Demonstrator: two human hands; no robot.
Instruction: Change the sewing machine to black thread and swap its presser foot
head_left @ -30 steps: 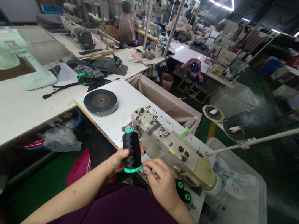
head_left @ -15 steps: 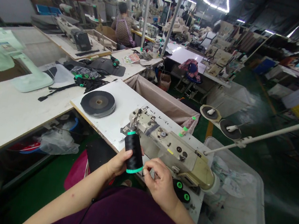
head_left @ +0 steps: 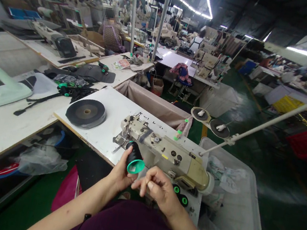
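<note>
Curling round the spool [head_left: 135, 154], the left hand [head_left: 119, 175] held it tilted near the machine [head_left: 163, 148], before its needle end, while the right hand [head_left: 159, 190] hung half-open before its middle, any hold unclear.

the left hand [head_left: 122, 173] grips a black thread spool [head_left: 134, 156] beside the right hand [head_left: 158, 189].

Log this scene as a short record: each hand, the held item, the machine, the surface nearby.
Left hand: holding the black thread spool
Right hand: beside the spool's base, fingers curled; whether they hold thread cannot be told
Spool pose: tilted, green base turned toward the camera
Machine: sewing machine, beyond the hands
Surface: white tabletop, with a dark roll lying flat left of the machine
</note>
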